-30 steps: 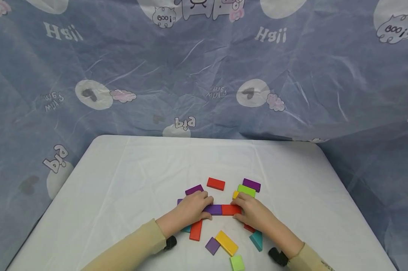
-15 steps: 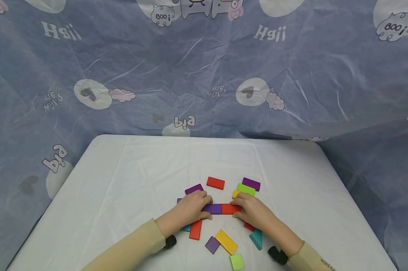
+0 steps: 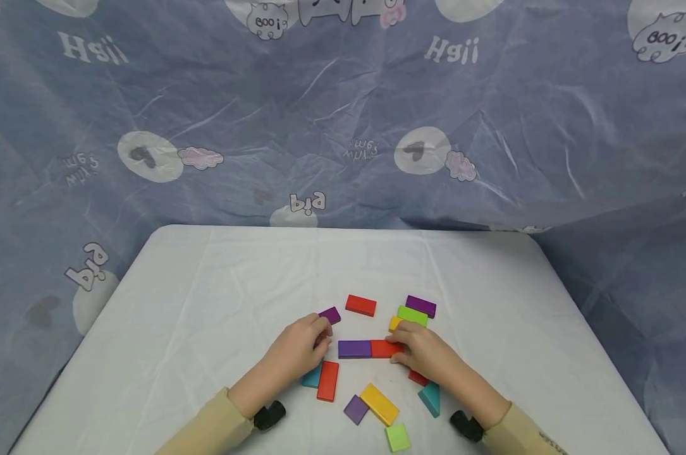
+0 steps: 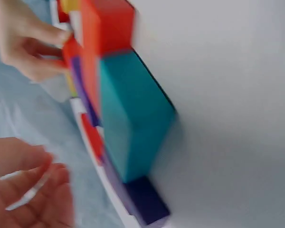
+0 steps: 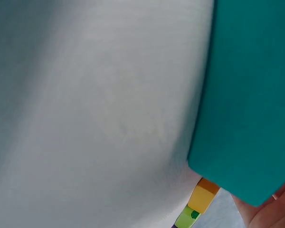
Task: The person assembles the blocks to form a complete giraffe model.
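Observation:
A purple block (image 3: pixel 355 349) and a red block (image 3: pixel 381 349) lie end to end in a row. My right hand (image 3: pixel 428 354) pinches the red block at its right end, thumb on the near side and fingers on the far side. In the left wrist view the right hand (image 4: pixel 31 40) is also at that red block. My left hand (image 3: pixel 297 349) is left of the purple block, apart from it. In the left wrist view its fingers (image 4: pixel 52 190) are loosely bent and hold nothing. Beside it are a dark purple block (image 3: pixel 330 315), a teal block (image 3: pixel 312 376) and an upright-lying red block (image 3: pixel 328 382).
Toward the front lie a yellow block (image 3: pixel 379 404), a small purple block (image 3: pixel 356 409) and a green block (image 3: pixel 398 437). A teal triangle (image 3: pixel 430 399) is below the right hand. Behind are a red block (image 3: pixel 361 305), a green block (image 3: pixel 413 315) and a purple block (image 3: pixel 421 306).
My left hand has let go of the purple block and moved left, uncovering its left end. The right hand stays at the red block. The head view has tilted slightly.

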The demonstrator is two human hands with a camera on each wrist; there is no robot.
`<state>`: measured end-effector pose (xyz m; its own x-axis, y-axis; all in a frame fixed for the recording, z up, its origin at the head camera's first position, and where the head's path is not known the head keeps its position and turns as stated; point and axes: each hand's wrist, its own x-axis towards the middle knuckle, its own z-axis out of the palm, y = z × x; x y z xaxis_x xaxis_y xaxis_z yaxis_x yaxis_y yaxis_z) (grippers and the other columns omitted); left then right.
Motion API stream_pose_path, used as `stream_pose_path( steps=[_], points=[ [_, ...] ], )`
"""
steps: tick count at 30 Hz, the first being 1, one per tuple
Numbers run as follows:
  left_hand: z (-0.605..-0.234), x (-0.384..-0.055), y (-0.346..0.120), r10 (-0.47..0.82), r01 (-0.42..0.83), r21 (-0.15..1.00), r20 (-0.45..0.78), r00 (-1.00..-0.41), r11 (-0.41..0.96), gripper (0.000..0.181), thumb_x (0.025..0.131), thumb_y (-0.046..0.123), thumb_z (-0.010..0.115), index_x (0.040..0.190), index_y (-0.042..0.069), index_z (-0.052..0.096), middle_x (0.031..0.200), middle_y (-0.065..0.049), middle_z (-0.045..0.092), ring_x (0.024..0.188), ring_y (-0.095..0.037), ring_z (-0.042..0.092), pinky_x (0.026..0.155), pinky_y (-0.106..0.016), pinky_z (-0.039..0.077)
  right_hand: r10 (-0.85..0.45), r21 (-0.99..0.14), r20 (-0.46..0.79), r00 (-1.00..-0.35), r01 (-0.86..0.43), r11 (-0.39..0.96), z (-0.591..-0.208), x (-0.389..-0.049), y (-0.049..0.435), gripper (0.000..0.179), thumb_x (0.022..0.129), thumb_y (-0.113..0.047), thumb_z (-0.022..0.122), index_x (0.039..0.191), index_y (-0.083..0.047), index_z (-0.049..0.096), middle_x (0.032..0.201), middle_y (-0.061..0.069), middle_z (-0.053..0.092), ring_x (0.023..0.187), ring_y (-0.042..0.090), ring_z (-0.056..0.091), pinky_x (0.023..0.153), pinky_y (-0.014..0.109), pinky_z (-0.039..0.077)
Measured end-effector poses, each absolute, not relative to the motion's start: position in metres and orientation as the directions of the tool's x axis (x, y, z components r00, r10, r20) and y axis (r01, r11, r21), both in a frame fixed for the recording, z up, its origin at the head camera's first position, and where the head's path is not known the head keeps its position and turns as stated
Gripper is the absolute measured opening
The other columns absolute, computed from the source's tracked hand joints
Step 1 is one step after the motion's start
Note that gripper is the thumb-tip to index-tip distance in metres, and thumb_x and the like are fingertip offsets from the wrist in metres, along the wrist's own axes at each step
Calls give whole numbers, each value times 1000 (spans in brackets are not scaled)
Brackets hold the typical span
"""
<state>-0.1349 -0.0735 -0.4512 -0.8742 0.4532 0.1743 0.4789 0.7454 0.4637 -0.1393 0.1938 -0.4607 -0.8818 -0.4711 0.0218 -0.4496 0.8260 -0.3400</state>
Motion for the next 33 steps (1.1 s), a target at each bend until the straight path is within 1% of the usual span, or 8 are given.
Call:
stream_pose_path(
  steps=[6,10,14,17,20,24,29,33],
  points=[
    [-454,-98,-74,470,447,476,77,-879,758,24,85,25,77,89,8,61,73,5,46,59,-5,40,54,-19,37,-472,-351,24,-881,-450,821,-461,-139,195,32,77,-19,84,107,-9,76,98,-2,65,87,11,59,83,30,58],
    [-460,-82,-71,466,466,378,99,-879,800,42,79,35,82,99,4,62,78,2,49,63,-8,44,55,-22,43,-477,-352,31,-879,-456,818,-462,-138,196,32,77,-19,84,107,-9,76,98,-1,66,89,12,60,84,31,58],
    [-463,-73,-67,452,454,296,78,-889,841,50,75,38,84,104,2,63,85,-2,54,67,-12,51,59,-26,52,-472,-356,22,-881,-448,820,-462,-137,196,33,77,-19,84,107,-9,76,99,-1,66,89,12,59,85,31,58],
    [-463,-68,-64,441,441,284,69,-895,851,47,74,33,85,100,2,61,84,-4,55,65,-12,52,57,-27,53,-472,-353,22,-882,-448,821,-462,-137,195,33,77,-19,84,107,-9,76,98,-2,65,89,11,58,84,30,58],
    [-465,-65,-61,420,442,263,136,-897,858,41,73,23,86,94,3,58,82,-4,54,61,-13,51,52,-26,51,-480,-341,38,-876,-463,818,-462,-138,195,33,76,-19,84,107,-9,76,97,-2,65,88,11,58,84,30,58],
    [-468,-65,-60,397,437,240,197,-896,867,38,69,12,85,96,2,60,82,-3,50,62,-14,48,49,-25,47,-490,-335,55,-870,-478,812,-462,-139,195,33,76,-18,84,106,-8,76,98,-1,66,89,12,60,85,31,58],
    [-470,-68,-65,420,453,256,175,-891,854,38,65,2,80,98,3,60,83,-3,50,66,-14,47,56,-27,46,-491,-340,42,-870,-475,812,-463,-140,195,32,77,-18,84,107,-9,76,99,0,66,91,14,61,85,32,58],
    [-466,-72,-69,483,499,273,128,-866,823,37,66,-1,78,98,5,62,85,-2,54,72,-14,50,64,-28,50,-486,-339,34,-873,-467,816,-463,-141,196,32,77,-18,84,107,-9,76,100,0,66,93,14,62,86,32,58]
  ],
)
